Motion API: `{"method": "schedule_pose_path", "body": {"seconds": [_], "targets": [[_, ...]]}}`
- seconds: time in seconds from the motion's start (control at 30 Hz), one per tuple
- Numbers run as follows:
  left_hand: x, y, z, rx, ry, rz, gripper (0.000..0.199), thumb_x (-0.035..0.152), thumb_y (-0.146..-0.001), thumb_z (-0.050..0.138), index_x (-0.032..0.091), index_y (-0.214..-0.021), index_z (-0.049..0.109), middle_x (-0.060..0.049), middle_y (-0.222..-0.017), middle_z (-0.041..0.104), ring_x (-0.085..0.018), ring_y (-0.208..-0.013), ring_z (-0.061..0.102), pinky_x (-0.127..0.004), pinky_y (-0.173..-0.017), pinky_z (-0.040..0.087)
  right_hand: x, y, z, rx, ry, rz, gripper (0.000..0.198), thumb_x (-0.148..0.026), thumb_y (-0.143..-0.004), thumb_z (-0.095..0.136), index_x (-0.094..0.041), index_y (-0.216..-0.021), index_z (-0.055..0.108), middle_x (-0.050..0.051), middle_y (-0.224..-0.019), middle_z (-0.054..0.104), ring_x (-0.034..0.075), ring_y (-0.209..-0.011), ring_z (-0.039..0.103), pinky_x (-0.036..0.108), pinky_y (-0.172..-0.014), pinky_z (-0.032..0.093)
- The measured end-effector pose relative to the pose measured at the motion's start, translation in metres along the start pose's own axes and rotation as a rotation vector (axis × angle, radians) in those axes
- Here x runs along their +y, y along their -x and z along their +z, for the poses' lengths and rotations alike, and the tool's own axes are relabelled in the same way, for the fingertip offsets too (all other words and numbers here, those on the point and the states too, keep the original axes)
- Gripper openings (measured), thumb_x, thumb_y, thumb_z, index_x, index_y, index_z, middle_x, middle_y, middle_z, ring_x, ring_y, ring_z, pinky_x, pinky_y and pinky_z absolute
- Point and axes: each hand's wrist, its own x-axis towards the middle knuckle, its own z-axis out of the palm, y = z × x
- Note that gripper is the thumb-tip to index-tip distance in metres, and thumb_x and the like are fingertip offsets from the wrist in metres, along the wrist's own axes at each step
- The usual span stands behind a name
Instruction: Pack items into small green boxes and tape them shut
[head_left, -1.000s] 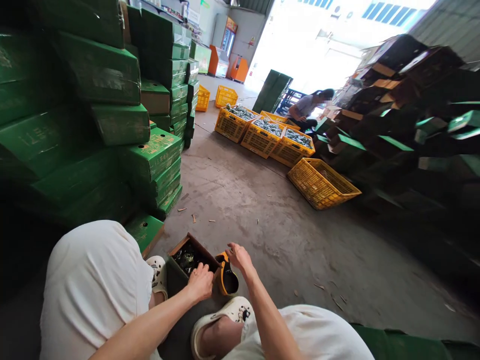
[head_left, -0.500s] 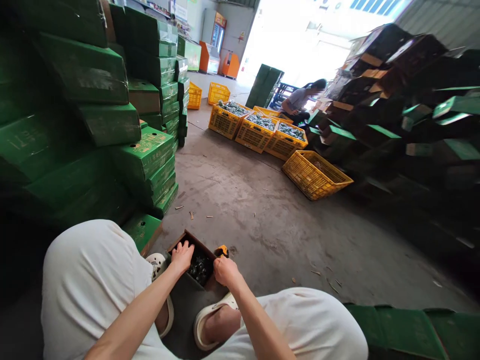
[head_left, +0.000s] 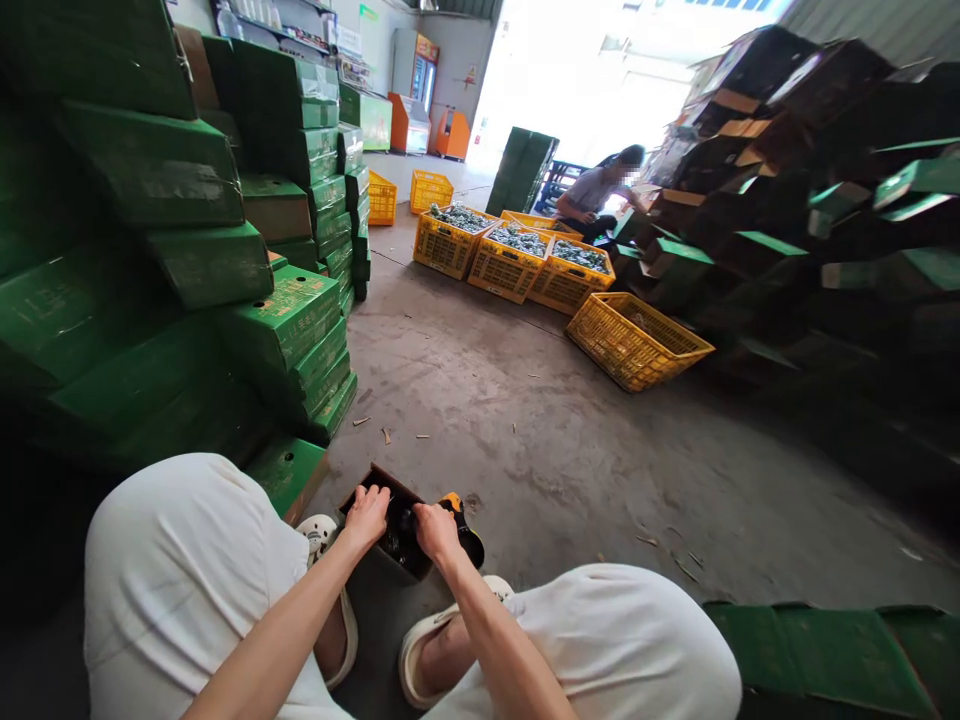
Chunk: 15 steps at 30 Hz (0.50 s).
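Observation:
A small open cardboard box (head_left: 402, 569) sits on the floor between my feet, with dark, shiny small things inside. My left hand (head_left: 367, 515) is over its left side; the fingers are slightly apart and bent into the opening. At the right side, my right hand (head_left: 437, 532) has its fingers curled together over the opening, and whatever is in them is hidden. Just beyond that hand, a yellow-and-black tape dispenser (head_left: 469, 540) stands against the box, partly covered by my wrist.
Stacked green boxes (head_left: 289, 310) rise on the left, and more boxes (head_left: 750, 220) are piled on the right. Ahead stand several yellow crates (head_left: 499, 270), some filled, and a tilted crate (head_left: 637, 345). A person (head_left: 592, 195) crouches behind them. Flattened green boxes (head_left: 817, 650) lie at lower right.
My right hand has shifted inward from the box's right edge to over its opening, uncovering more of the tape dispenser. My left hand stays at the left side, its fingers drawn closer together.

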Motion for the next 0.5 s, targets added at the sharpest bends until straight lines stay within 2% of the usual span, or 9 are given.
{"method": "schedule_pose_path", "body": {"seconds": [0.13, 0.27, 0.33, 0.4, 0.47, 0.5], "targets": [[-0.001, -0.016, -0.013, 0.005, 0.071, 0.041, 0.023, 0.021, -0.093, 0.054, 0.019, -0.115, 0.063, -0.010, -0.127, 0.067, -0.025, -0.126, 0.057, -0.032, -0.108, 0.039, 0.014, 0.006, -0.036, 0.077, -0.070, 0.023, 0.043, -0.015, -0.094, 0.055, -0.034, -0.127, 0.075, 0.009, -0.118, 0.079, 0.026, -0.115, 0.072, 0.029, -0.093, 0.053], [0.013, -0.017, -0.006, 0.015, 0.136, 0.044, 0.026, 0.024, -0.099, 0.047, 0.019, -0.121, 0.059, -0.010, -0.128, 0.066, -0.020, -0.122, 0.061, -0.027, -0.102, 0.042, 0.026, 0.018, -0.064, 0.078, -0.074, 0.062, 0.043, -0.017, -0.093, 0.057, -0.037, -0.126, 0.076, 0.005, -0.122, 0.078, 0.025, -0.118, 0.071, 0.028, -0.093, 0.054], [0.023, -0.009, 0.006, 0.035, 0.139, 0.016, 0.033, 0.026, -0.094, 0.057, 0.017, -0.125, 0.056, -0.013, -0.131, 0.062, -0.023, -0.122, 0.061, -0.029, -0.101, 0.043, 0.028, 0.022, -0.070, 0.083, -0.065, 0.074, 0.044, -0.016, -0.093, 0.056, -0.037, -0.126, 0.076, 0.005, -0.122, 0.078, 0.025, -0.117, 0.072, 0.028, -0.093, 0.054], [0.030, -0.003, 0.017, 0.116, 0.112, -0.011, 0.045, 0.026, -0.086, 0.068, 0.016, -0.127, 0.053, -0.015, -0.136, 0.056, -0.028, -0.125, 0.059, -0.034, -0.103, 0.043, 0.027, 0.024, -0.071, 0.091, -0.058, 0.070, 0.044, -0.015, -0.092, 0.055, -0.036, -0.125, 0.076, 0.006, -0.121, 0.078, 0.024, -0.116, 0.072, 0.027, -0.093, 0.055], [0.032, 0.001, 0.024, 0.156, 0.095, 0.005, 0.042, 0.022, -0.085, 0.067, 0.017, -0.124, 0.055, -0.015, -0.136, 0.055, -0.029, -0.125, 0.058, -0.037, -0.104, 0.044, 0.026, 0.024, -0.071, 0.095, -0.051, 0.061, 0.044, -0.014, -0.092, 0.055, -0.035, -0.125, 0.077, 0.007, -0.120, 0.078, 0.024, -0.115, 0.072, 0.027, -0.094, 0.054], [0.031, 0.001, 0.026, 0.122, 0.097, 0.036, 0.036, 0.020, -0.087, 0.063, 0.017, -0.123, 0.056, -0.014, -0.135, 0.057, -0.028, -0.125, 0.059, -0.036, -0.104, 0.044, 0.025, 0.024, -0.071, 0.095, -0.049, 0.058, 0.044, -0.014, -0.092, 0.055, -0.034, -0.125, 0.077, 0.008, -0.119, 0.079, 0.024, -0.115, 0.072, 0.027, -0.094, 0.054]]}}
